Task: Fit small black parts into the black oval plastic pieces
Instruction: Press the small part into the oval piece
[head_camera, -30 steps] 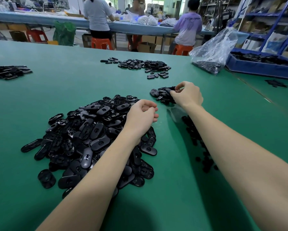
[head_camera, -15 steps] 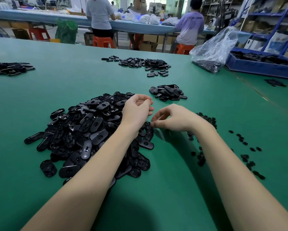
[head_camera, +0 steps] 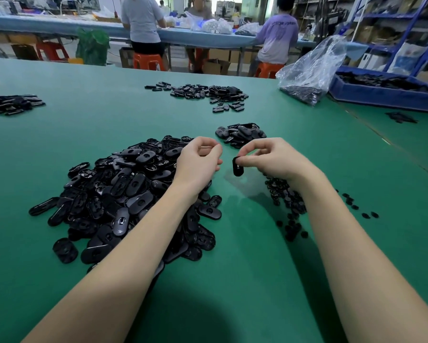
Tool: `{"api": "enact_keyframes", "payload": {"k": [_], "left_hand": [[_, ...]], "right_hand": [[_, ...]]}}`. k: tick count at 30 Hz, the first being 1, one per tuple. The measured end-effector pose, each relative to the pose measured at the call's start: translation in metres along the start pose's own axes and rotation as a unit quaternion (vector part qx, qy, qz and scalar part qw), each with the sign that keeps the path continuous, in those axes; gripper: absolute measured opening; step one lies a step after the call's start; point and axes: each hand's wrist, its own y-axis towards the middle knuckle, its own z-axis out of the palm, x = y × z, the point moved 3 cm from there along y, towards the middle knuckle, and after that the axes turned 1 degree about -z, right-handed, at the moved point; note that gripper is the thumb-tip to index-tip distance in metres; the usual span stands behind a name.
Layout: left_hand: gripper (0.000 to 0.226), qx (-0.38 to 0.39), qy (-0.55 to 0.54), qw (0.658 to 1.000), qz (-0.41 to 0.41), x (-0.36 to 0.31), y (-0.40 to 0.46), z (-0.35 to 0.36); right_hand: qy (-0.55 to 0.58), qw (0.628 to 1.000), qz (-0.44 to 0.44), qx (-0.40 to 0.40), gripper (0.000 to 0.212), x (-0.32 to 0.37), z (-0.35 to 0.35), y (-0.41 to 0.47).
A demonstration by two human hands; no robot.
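Currently: green worktop in a workshop, both hands raised over piles of black parts.

Right hand pinches one black oval piece by its top end, hanging upright just above the worktop; left hand sits beside it with fingers curled, and I cannot tell what, if anything, that grip holds. Large heap of oval pieces lies under the left forearm; small black parts are scattered beneath the right wrist. Smaller pile lies just beyond the hands, further piles towards the far edge. Clear plastic bag and blue tray stand at far right. Behind: long blue bench, seated workers on orange stools, blue shelving with cartons.
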Motion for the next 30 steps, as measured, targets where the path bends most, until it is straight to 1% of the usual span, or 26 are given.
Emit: {"api": "enact_keyframes", "payload": {"k": [3,5,7,9,11,13,15,17,19,21,27,30], "left_hand": [[0.002,0.000,-0.002,1.000,0.016,-0.008,-0.003,0.002],[0.003,0.023,-0.015,1.000,0.004,-0.013,-0.004,0.006],[0.009,0.082,-0.047,0.995,-0.039,-0.016,-0.007,0.011],[0.012,0.152,-0.111,0.978,-0.094,-0.017,-0.012,0.015],[0.010,0.181,-0.151,0.964,-0.125,-0.017,-0.016,0.016],[0.010,0.175,-0.158,0.962,-0.137,-0.015,-0.016,0.014],[0.010,0.158,-0.146,0.967,-0.139,-0.013,-0.016,0.013],[0.011,0.145,-0.119,0.974,-0.129,-0.012,-0.015,0.011],[0.012,0.138,-0.103,0.978,-0.120,-0.010,-0.015,0.011],[0.011,0.134,-0.095,0.980,-0.115,-0.010,-0.015,0.010],[0.009,0.128,-0.100,0.980,-0.116,-0.010,-0.014,0.010],[0.009,0.127,-0.110,0.978,-0.120,-0.009,-0.014,0.010]], "right_hand": [[0.066,0.998,-0.014,-0.010,0.007,0.001,-0.013,-0.003],[0.083,0.996,-0.029,-0.003,0.006,0.002,-0.019,-0.005],[0.089,0.995,-0.040,0.001,0.009,0.002,-0.023,-0.006],[0.088,0.995,-0.053,0.005,0.009,0.001,-0.025,-0.006],[0.075,0.995,-0.063,0.020,0.010,0.001,-0.028,-0.008],[0.025,0.998,-0.052,0.032,0.012,0.000,-0.031,-0.008],[-0.082,0.996,-0.023,0.024,0.010,-0.006,-0.035,-0.007],[-0.193,0.981,0.018,0.006,0.004,-0.014,-0.040,-0.004],[-0.254,0.965,0.061,-0.001,0.004,-0.022,-0.042,-0.004],[-0.284,0.955,0.087,0.002,0.004,-0.026,-0.042,-0.004],[-0.362,0.925,0.116,-0.004,0.010,-0.029,-0.040,-0.003],[-0.368,0.922,0.119,-0.011,0.009,-0.031,-0.038,-0.003]]}}
